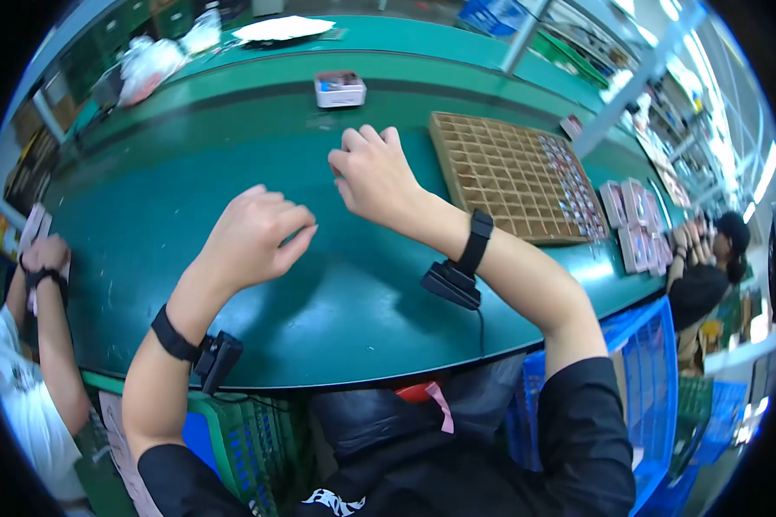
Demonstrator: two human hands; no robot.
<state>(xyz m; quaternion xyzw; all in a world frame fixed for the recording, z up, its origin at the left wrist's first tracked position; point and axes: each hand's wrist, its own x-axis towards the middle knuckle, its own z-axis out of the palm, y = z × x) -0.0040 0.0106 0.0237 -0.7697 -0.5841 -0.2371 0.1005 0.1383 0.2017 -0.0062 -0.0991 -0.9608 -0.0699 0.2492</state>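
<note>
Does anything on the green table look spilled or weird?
Nothing looks spilled. Maybe a little odd: the brown divided tray is filled unevenly, with small items along its right side and many other compartments bare.

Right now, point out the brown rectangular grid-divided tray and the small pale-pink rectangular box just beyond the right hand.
Brown rectangular grid-divided tray (502, 171), head view: on its compartment grid.
Small pale-pink rectangular box (341, 94), head view: on its pale front side.
</note>
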